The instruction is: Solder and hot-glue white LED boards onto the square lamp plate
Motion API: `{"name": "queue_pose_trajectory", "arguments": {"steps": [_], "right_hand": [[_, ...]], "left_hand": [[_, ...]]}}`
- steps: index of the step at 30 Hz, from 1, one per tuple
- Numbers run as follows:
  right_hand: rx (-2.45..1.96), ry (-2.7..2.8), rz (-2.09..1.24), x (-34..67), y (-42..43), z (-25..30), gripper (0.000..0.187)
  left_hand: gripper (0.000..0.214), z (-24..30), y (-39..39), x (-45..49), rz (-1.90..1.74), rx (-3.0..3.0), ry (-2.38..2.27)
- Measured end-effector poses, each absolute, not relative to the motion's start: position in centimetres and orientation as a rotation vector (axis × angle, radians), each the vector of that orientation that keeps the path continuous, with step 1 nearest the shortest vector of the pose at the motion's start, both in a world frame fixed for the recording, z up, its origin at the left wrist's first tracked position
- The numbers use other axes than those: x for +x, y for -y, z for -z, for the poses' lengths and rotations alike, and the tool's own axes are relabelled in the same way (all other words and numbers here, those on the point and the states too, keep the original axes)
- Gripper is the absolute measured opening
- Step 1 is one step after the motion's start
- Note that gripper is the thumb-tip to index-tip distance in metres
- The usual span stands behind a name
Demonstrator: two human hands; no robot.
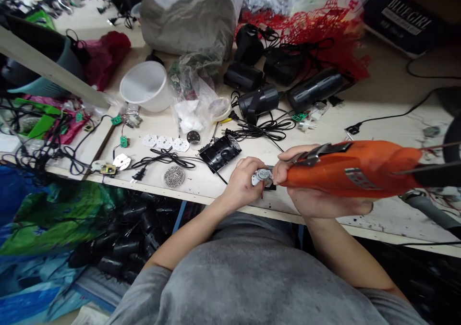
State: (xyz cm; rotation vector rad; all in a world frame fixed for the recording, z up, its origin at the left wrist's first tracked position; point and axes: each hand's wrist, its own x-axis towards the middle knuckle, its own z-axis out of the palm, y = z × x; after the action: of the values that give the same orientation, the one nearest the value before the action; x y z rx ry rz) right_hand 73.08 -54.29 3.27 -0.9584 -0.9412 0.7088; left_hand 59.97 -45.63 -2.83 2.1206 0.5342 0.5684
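Note:
My right hand [324,204] is wrapped around an orange electric screwdriver [345,169], its front end pointing left. Between the fingers of my left hand [246,181] is a small round metal motor [264,175], held low over the table's front edge. The screwdriver's front end lies close beside the motor; my right fingers hide the tip. A dark flat piece shows under the motor. Just left of my left hand lies an open black housing half [221,153]. A round dish of small screws [174,176] sits further left, near a coiled black power cord [169,157].
White perforated plates [164,142] and a black disc [193,137] lie behind the screws. A white plastic tub [146,85], black cylindrical housings [259,100] with cords and red netting [324,32] fill the back. A slanted post [54,66] crosses the left side; more housings lie below the table.

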Motion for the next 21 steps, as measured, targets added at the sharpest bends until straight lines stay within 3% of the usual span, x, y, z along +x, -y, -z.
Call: {"name": "queue_pose_trajectory", "arguments": {"steps": [5, 13, 17, 21], "right_hand": [[-1.0, 0.923, -0.623, 73.2, 54.2, -3.0, 0.077], [-0.966, 0.873, -0.794, 74.3, 52.4, -4.0, 0.091], [-0.966, 0.897, -0.931, 73.9, 50.8, -5.6, 0.081], [-0.976, 0.885, -1.007, 73.0, 49.7, -6.6, 0.086]], "left_hand": [[0.027, 2.9, 45.8, 60.0, -0.609, 2.125, -0.527], [0.017, 3.2, 46.3, 60.6, -0.666, 2.149, -0.587], [0.017, 3.7, 46.9, 61.1, -0.695, 2.165, -0.689], [0.019, 4.1, 47.2, 61.2, -0.757, 2.155, -0.71]]}}
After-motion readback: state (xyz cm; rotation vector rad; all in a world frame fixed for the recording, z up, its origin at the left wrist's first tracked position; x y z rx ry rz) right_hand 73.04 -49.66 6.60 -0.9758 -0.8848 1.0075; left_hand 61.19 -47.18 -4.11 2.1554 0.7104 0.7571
